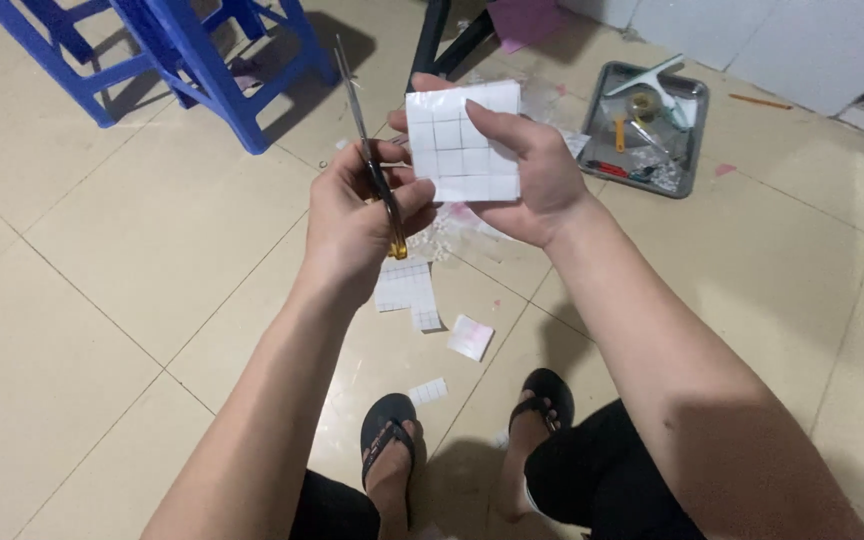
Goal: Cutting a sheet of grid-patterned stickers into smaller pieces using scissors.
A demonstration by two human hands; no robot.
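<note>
Both forearms reach up from the bottom of frame to centre. Left hand [357,215] fist-closed, thumb on top. Right hand [522,170] fingers curled in a pinching grip.

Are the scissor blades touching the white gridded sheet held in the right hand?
Apart. The head view shows floor between the scissors, blades pointing up in the left hand, and the gridded sheet in the right hand.

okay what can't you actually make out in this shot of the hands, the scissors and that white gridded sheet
Head view only:
- Scissors: handles hidden inside the left hand.
- Gridded sheet: lower right part covered by the right hand.
- Metal tray: small tools too small to identify.
- Blue stools: tops cut off by the top edge.
</note>
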